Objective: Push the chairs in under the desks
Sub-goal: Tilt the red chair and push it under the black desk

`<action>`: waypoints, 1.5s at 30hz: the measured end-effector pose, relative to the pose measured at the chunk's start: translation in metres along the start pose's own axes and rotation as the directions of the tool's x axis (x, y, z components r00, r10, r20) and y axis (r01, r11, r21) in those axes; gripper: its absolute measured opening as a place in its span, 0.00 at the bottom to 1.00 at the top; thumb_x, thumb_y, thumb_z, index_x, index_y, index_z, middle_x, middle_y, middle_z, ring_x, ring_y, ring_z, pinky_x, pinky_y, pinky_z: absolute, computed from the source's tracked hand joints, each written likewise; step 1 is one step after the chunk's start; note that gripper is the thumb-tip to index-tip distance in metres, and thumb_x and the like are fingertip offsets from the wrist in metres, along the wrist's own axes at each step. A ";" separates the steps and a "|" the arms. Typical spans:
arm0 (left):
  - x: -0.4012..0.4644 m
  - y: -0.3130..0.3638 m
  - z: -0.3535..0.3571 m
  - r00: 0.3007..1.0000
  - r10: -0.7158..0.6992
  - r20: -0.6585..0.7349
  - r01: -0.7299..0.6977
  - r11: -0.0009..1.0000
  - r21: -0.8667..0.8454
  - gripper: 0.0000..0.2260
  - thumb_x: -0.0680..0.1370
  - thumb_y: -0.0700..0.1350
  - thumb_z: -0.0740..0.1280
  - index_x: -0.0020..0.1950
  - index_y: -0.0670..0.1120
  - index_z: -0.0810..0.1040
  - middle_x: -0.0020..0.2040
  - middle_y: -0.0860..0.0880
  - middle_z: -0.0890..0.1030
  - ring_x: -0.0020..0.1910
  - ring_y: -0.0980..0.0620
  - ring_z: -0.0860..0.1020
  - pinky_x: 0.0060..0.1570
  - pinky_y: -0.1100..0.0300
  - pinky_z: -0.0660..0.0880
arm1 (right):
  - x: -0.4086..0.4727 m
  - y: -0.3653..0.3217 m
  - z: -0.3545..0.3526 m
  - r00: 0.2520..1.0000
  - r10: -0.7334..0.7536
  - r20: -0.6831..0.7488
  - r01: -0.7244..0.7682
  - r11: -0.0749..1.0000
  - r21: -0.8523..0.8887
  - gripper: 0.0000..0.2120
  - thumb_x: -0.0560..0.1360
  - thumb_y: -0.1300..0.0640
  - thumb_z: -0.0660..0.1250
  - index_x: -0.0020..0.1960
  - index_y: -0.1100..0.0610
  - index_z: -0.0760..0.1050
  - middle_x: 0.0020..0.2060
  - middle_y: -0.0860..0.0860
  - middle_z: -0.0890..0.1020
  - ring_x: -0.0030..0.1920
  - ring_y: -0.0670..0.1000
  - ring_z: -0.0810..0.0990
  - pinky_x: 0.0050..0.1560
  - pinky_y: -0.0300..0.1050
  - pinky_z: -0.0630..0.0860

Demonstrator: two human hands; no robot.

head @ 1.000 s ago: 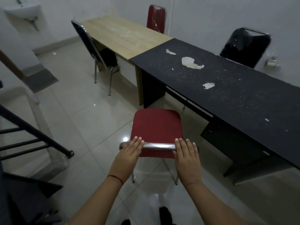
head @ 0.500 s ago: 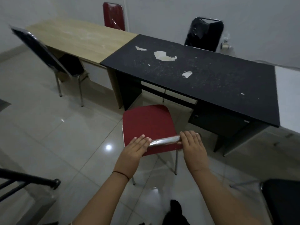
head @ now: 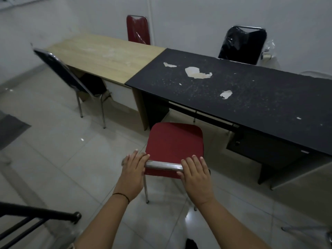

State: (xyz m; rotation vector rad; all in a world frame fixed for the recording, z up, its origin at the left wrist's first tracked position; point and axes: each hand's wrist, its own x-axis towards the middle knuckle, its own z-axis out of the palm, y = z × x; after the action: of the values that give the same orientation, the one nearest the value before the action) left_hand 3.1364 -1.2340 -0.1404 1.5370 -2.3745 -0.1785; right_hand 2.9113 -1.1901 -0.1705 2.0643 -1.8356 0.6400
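A red chair (head: 175, 139) with a chrome back rail (head: 163, 165) stands in front of the black desk (head: 251, 97), its seat's front edge close to the desk's near edge. My left hand (head: 133, 169) lies over the left end of the rail, and my right hand (head: 195, 174) lies over the right end. The fingers of both hands are fairly straight and point forward over the rail; the thumbs are hidden. A dark chair (head: 61, 71) stands at the wooden desk (head: 107, 56), its seat partly under the top.
Behind the desks, against the wall, stand a red chair (head: 138, 30) and a black chair (head: 242, 44). A drawer unit (head: 260, 150) hangs under the black desk, right of the red chair. A black stair railing (head: 36, 215) ends at lower left. The floor is tiled.
The red chair has moved forward toward the black desk with both hands staying on its rail. The view has swung back to the left.
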 end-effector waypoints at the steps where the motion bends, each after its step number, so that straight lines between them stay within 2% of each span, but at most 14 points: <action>1: 0.002 -0.001 -0.002 1.000 0.026 0.015 -0.026 0.999 0.019 0.21 0.76 0.42 0.51 0.68 0.47 0.65 0.66 0.48 0.70 0.72 0.48 0.59 0.73 0.53 0.46 | 0.000 0.000 0.000 1.000 -0.010 -0.002 0.010 1.000 0.003 0.24 0.83 0.48 0.48 0.56 0.61 0.79 0.52 0.57 0.82 0.57 0.60 0.79 0.65 0.58 0.65; 4: 0.013 0.000 -0.008 0.996 0.093 0.004 -0.093 0.995 0.028 0.22 0.78 0.50 0.53 0.69 0.44 0.68 0.67 0.46 0.72 0.72 0.48 0.61 0.73 0.50 0.50 | 0.004 -0.002 -0.003 1.000 0.011 0.004 -0.011 1.000 -0.006 0.26 0.83 0.48 0.47 0.57 0.61 0.80 0.53 0.57 0.82 0.59 0.61 0.79 0.66 0.59 0.64; 8: 0.039 -0.004 -0.009 0.987 0.130 -0.091 -0.125 0.991 0.052 0.21 0.77 0.50 0.55 0.65 0.42 0.74 0.63 0.45 0.76 0.68 0.47 0.66 0.72 0.50 0.53 | 0.024 -0.005 -0.004 0.996 0.088 -0.012 -0.089 0.996 -0.026 0.26 0.82 0.49 0.47 0.57 0.60 0.80 0.54 0.57 0.82 0.60 0.61 0.78 0.67 0.59 0.63; 11: 0.053 -0.014 -0.007 0.971 0.200 -0.134 -0.196 0.980 0.042 0.20 0.75 0.50 0.57 0.61 0.42 0.77 0.57 0.45 0.79 0.61 0.46 0.73 0.70 0.49 0.59 | 0.031 -0.010 0.002 0.988 0.153 -0.029 -0.154 0.987 -0.044 0.22 0.80 0.51 0.51 0.54 0.60 0.81 0.51 0.57 0.82 0.57 0.61 0.79 0.64 0.59 0.65; 14: 0.054 -0.017 -0.004 0.955 0.245 -0.168 -0.247 0.969 0.009 0.18 0.72 0.49 0.59 0.55 0.41 0.80 0.51 0.45 0.80 0.52 0.46 0.77 0.63 0.50 0.68 | 0.029 -0.012 0.002 0.979 0.201 -0.022 -0.201 0.978 -0.052 0.18 0.75 0.53 0.56 0.50 0.60 0.81 0.46 0.56 0.82 0.51 0.61 0.81 0.59 0.55 0.69; 18: 0.065 -0.040 -0.006 0.947 0.266 -0.179 -0.274 0.962 -0.019 0.18 0.71 0.49 0.60 0.53 0.42 0.81 0.49 0.45 0.80 0.48 0.46 0.77 0.49 0.53 0.75 | 0.039 -0.029 0.008 0.965 0.263 0.001 -0.263 0.963 -0.058 0.17 0.74 0.52 0.57 0.49 0.59 0.81 0.45 0.55 0.82 0.49 0.59 0.81 0.53 0.54 0.76; 20: 0.075 -0.056 -0.009 0.942 0.290 -0.168 -0.296 0.955 -0.011 0.17 0.71 0.48 0.59 0.53 0.42 0.81 0.48 0.45 0.80 0.47 0.46 0.77 0.48 0.53 0.74 | 0.048 -0.042 0.015 0.952 0.307 0.002 -0.307 0.951 -0.046 0.17 0.74 0.53 0.57 0.49 0.60 0.81 0.44 0.55 0.82 0.48 0.60 0.81 0.51 0.54 0.78; 23: 0.090 -0.078 -0.012 0.928 0.341 -0.152 -0.343 0.939 0.011 0.17 0.71 0.48 0.59 0.52 0.42 0.81 0.47 0.45 0.81 0.46 0.46 0.77 0.47 0.54 0.72 | 0.062 -0.058 0.024 0.935 0.355 -0.006 -0.355 0.933 -0.064 0.18 0.73 0.52 0.57 0.50 0.60 0.82 0.45 0.56 0.83 0.50 0.60 0.82 0.53 0.54 0.77; 30: 0.120 -0.109 -0.017 0.883 0.452 -0.127 -0.451 0.892 0.035 0.17 0.71 0.47 0.58 0.52 0.42 0.81 0.47 0.45 0.80 0.48 0.47 0.74 0.50 0.55 0.68 | 0.087 -0.082 0.040 0.907 0.421 -0.030 -0.422 0.903 -0.082 0.20 0.73 0.54 0.56 0.56 0.61 0.80 0.53 0.57 0.83 0.58 0.61 0.80 0.65 0.58 0.66; 39: 0.158 -0.128 -0.017 0.878 0.478 -0.035 -0.478 0.878 -0.012 0.17 0.73 0.47 0.58 0.53 0.41 0.80 0.47 0.44 0.79 0.48 0.46 0.74 0.50 0.54 0.70 | 0.114 -0.086 0.057 0.891 0.454 -0.026 -0.454 0.885 -0.103 0.21 0.73 0.55 0.56 0.58 0.62 0.80 0.55 0.57 0.82 0.60 0.60 0.79 0.66 0.60 0.64; 45: 0.197 -0.118 -0.010 0.868 0.496 0.002 -0.496 0.868 -0.029 0.16 0.73 0.48 0.58 0.54 0.41 0.79 0.47 0.44 0.79 0.49 0.46 0.74 0.52 0.53 0.69 | 0.136 -0.060 0.068 0.879 0.475 -0.046 -0.476 0.868 -0.137 0.21 0.73 0.55 0.54 0.58 0.62 0.79 0.55 0.57 0.82 0.60 0.60 0.79 0.67 0.60 0.63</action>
State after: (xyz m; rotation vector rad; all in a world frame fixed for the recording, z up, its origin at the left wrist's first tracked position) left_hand 3.1676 -1.4618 -0.1259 0.8624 -2.6674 -0.0983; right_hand 2.9903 -1.3321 -0.1545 1.5126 -2.3321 0.6056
